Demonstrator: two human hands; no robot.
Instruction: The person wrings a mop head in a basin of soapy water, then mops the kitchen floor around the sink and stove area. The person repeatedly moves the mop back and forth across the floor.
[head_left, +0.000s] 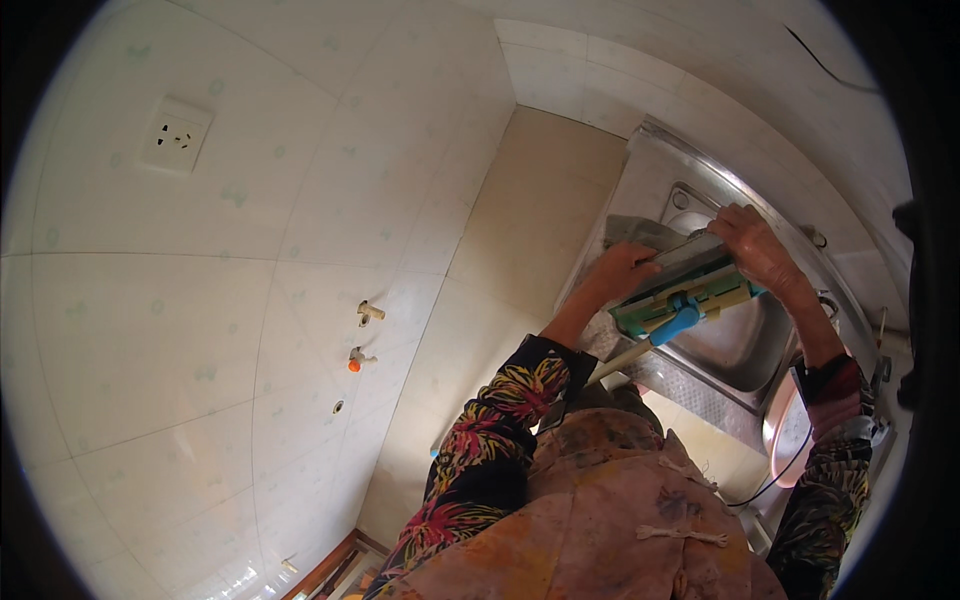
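Observation:
Over a stainless steel sink (731, 349) lies a flat mop head with a green and cream frame (716, 289). Its blue swivel joint (675, 322) leads to a pale pole (626, 361) slanting down toward my body. A grey mop pad (694, 255) runs along the far side of the frame. My left hand (624, 271) grips the pad's left part, the thumb lying on top. At the right end, my right hand (757, 244) has its fingers curled over the pad's far edge. Grey cloth (641, 231) bulges out beyond my left hand; whether it belongs to the pad I cannot tell.
A smaller basin (686, 217) is set in the sink unit's far end. A pink plastic basin (787, 427) stands at the right, with a dark cable (776, 480) beside it. On the tiled wall at left are a socket (177, 136) and water-pipe fittings (367, 311).

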